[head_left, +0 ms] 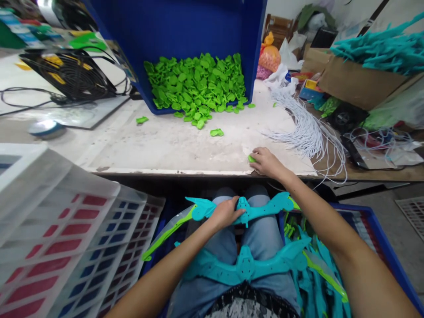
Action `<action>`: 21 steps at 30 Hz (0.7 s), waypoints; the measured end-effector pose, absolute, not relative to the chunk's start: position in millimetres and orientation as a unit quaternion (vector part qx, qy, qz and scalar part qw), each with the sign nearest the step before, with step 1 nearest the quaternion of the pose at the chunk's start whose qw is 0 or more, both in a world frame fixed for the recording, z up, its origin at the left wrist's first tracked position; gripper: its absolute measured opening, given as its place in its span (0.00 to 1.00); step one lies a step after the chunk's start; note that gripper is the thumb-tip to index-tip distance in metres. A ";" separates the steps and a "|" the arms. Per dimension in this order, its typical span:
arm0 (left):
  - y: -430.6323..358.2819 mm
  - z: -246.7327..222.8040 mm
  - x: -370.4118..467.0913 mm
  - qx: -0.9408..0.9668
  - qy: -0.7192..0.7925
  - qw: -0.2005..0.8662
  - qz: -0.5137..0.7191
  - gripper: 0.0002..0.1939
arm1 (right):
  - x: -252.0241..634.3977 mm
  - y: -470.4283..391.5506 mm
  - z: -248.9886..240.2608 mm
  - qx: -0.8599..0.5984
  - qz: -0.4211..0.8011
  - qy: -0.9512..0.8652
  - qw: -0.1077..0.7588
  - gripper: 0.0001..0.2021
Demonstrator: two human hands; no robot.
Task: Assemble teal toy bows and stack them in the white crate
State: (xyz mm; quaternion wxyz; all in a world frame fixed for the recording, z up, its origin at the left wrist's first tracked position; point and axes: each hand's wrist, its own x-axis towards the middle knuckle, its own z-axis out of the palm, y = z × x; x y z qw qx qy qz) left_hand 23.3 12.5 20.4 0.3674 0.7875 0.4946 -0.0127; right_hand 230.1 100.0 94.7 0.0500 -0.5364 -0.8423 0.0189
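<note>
The person's left hand (pixel 227 213) has its fingers closed on a turquoise plastic bow-shaped part (pixel 266 211), gripping it just beside the raised block at its middle; this part lies crosswise over the knees, near the table's front edge, with a lime-green limb reaching out past the left forearm. The right hand (pixel 266 162) is at the front edge of the white-topped table (pixel 155 148), its fingers pinching a small bright-green plastic piece (pixel 251 159); the fingers cover most of that piece, so its shape, and whether it touches the tabletop, cannot be told for certain. A second turquoise bow-shaped part (pixel 245 267) rests across the lap, nearer the body and apart from both hands. Farther back on the table, a deep blue plastic tub (pixel 198 26) stands tilted with its open side towards the person, and a heap of flat green plastic pieces (pixel 198 84) spills over its lower lip. To the right of the heap lies a loose bundle of thin white cords (pixel 308 132). A white plastic lattice crate (pixel 102 190) stands at the person's left, and a blue plastic bin (pixel 380 238) holding more turquoise parts (pixel 311 282) sits at the right.
</note>
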 end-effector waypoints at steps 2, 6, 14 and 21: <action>18.6 16.9 20.9 0.783 0.497 0.374 -0.016 0.26 | 237.4 108.0 93.2 -0.490 0.036 -0.869 0.052 0.13; 32.4 13.0 19.0 0.765 0.450 0.462 -0.002 0.21 | 240.0 99.2 95.0 -0.475 0.043 -0.872 0.114 0.12; 45.0 7.0 11.8 0.598 0.392 0.695 0.073 0.18 | 216.4 -31.3 40.0 -0.409 0.062 -0.886 0.209 0.13; 46.3 3.3 13.0 0.543 0.411 0.730 0.065 0.21 | 200.9 -44.9 -0.9 -0.437 0.025 -0.872 0.221 0.12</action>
